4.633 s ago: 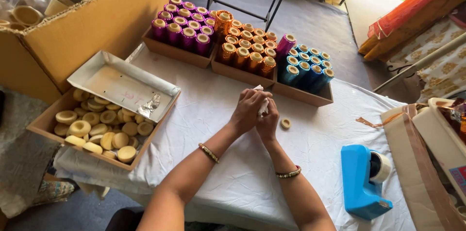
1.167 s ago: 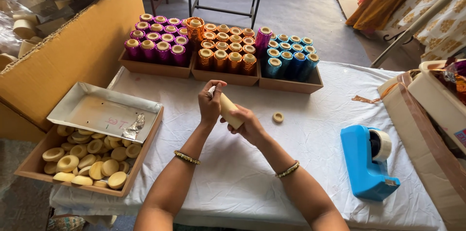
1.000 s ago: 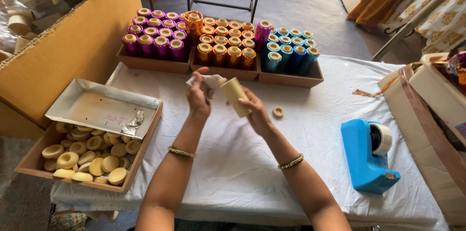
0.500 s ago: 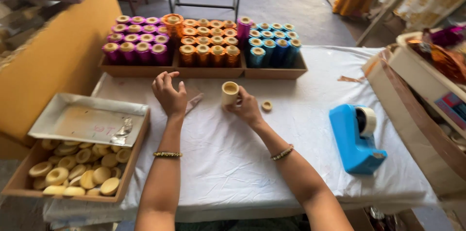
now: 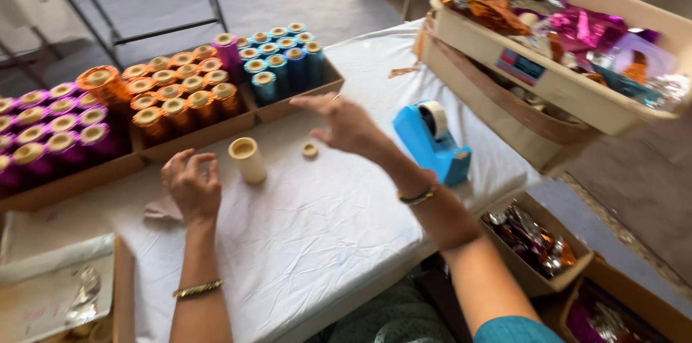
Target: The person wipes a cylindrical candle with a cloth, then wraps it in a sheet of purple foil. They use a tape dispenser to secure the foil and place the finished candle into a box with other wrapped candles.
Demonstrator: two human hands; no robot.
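the bare cardboard tube (image 5: 247, 159) stands upright on the white cloth of the worktop (image 5: 324, 220), open end up, in front of the trays of foil-wrapped tubes (image 5: 180, 101) at the far side. neither hand holds it. the left hand (image 5: 192, 186) rests just to the near left of the tube, fingers loosely curled and empty, lying over a small scrap of pale cloth (image 5: 162, 209). the right hand (image 5: 346, 125) is open, fingers spread, in the air to the right of the tube, between a small round cardboard cap (image 5: 310, 150) on the cloth and the blue tape dispenser (image 5: 431, 142).

to do this step well, it seems best to leave the tube standing steady where it is, well clear of the trays, so a sweeping sleeve or wrist does not tip it. the right hand looks to be heading right, toward the dispenser or the cream crate of loose foil (image 5: 569, 47) beyond it; which one cannot be told. a low, slow reach passing over the cap would avoid knocking it off the cloth.
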